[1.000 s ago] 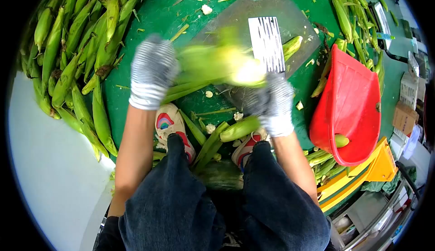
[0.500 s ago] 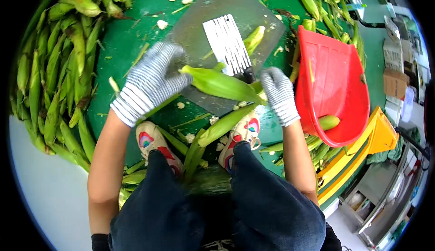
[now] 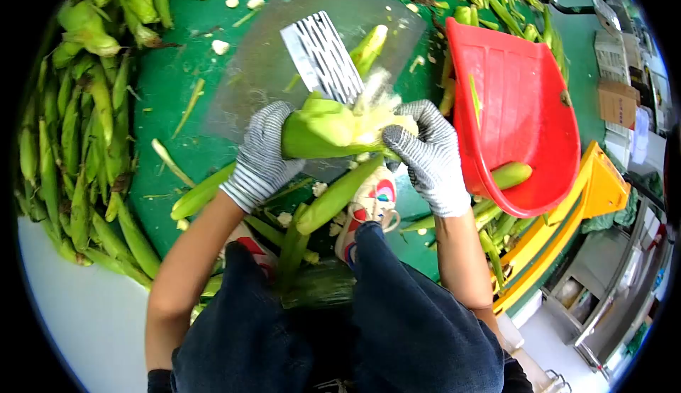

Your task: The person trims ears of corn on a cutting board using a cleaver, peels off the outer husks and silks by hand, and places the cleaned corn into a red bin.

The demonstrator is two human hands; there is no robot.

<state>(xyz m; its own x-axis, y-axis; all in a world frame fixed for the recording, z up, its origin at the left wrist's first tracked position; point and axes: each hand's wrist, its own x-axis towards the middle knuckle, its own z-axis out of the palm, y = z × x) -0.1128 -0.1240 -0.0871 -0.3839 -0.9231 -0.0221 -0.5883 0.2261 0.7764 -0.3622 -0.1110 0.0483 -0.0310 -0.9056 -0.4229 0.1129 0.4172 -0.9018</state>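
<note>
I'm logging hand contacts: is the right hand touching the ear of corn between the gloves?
Touching. The head view shows the gloved right hand pinching the pale, silky end of the ear of corn, with no gap.

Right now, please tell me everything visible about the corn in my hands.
The corn, held sideways above the green surface, wears smooth green husk that turns pale yellowish toward the right, where wispy whitish strands stick up. Your left hand holds its green end; your right hand pinches the pale end. No kernels can be made out.
</note>
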